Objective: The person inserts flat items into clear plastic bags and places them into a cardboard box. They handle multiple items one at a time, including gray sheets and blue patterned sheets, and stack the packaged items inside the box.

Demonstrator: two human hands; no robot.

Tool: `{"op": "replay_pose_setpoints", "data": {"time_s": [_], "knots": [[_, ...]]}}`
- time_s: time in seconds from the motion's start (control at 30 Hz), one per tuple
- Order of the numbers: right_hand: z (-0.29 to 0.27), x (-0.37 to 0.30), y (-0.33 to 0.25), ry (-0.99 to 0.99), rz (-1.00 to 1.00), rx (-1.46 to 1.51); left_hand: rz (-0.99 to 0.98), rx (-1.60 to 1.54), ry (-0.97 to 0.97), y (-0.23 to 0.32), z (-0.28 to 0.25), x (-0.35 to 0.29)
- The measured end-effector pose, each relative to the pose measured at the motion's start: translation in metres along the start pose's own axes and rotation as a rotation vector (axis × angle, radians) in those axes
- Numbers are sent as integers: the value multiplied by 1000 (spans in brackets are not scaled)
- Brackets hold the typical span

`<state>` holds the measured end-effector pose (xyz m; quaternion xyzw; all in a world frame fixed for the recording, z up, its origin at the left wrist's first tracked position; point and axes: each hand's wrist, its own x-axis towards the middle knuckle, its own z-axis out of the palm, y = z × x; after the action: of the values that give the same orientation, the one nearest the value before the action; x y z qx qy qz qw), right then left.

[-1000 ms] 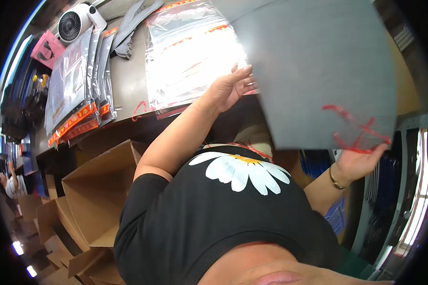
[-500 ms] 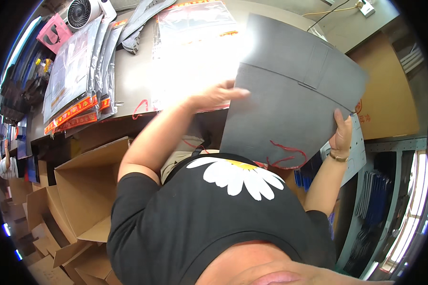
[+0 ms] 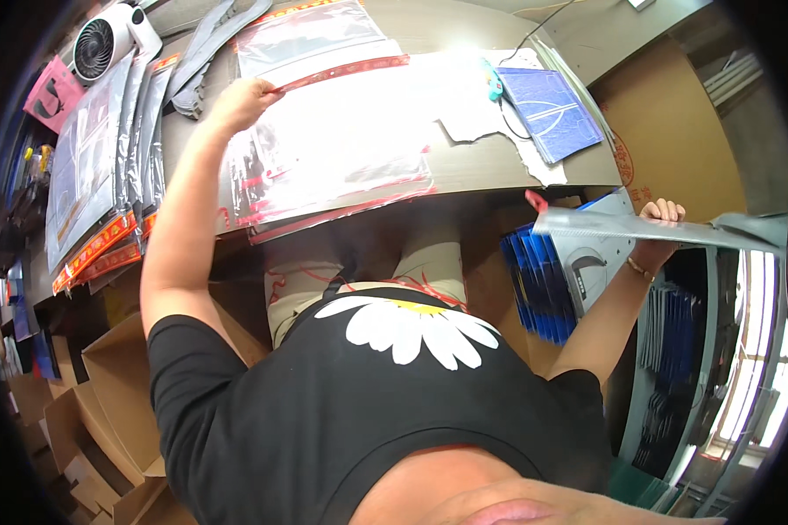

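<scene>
Nearest, at 8 o'clock, open cardboard boxes (image 3: 114, 389) gape by the person's left side (what they contain, I cannot make out). At 3 o'clock the right hand (image 3: 662, 213) has its grip closed on a grey folder (image 3: 595, 223), seen nearly edge-on and raised off the counter (image 3: 490, 172). At 11 o'clock the left hand (image 3: 243, 103) has its grip pinched on the red edge of a clear bag (image 3: 337, 114), lying among other clear bags (image 3: 311, 37); glare hides any contents. At 10 o'clock, filled bags (image 3: 96, 166) hold flat grey pieces, overlapping in a pile. The counter also carries a blue folder (image 3: 552, 109) between 1 and 2 o'clock, and a white fan (image 3: 105, 42) beyond the pile. Farther out, a large cardboard panel (image 3: 674, 131) stands at 2 o'clock, and a bright window (image 3: 753, 350) shows toward 4.
</scene>
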<state>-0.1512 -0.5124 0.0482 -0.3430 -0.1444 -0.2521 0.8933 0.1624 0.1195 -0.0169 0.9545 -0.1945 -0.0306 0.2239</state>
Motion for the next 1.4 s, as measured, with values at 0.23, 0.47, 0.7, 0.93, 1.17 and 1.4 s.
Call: {"op": "replay_pose_setpoints", "data": {"time_s": [0.23, 0.47, 0.7, 0.93, 1.17, 1.4], "knots": [[-34, 35, -55, -400, 430, 86, -88, -243, -359, 23, -114, 51], [-5, 57, 24, -388, 721, 56, 115, -709, 688, -52, -107, 145], [82, 7, 198, 86, 780, -519, 165, 254, 154, 52, 74, 22], [116, 6, 265, -225, 1017, -1031, 287, -209, 253, 27, 97, -21], [135, 4, 292, -521, 1047, -1135, 175, -370, 26, 12, 77, -20], [140, 0, 296, -523, 1078, -1179, 209, -348, 57, 24, 79, -31]]}}
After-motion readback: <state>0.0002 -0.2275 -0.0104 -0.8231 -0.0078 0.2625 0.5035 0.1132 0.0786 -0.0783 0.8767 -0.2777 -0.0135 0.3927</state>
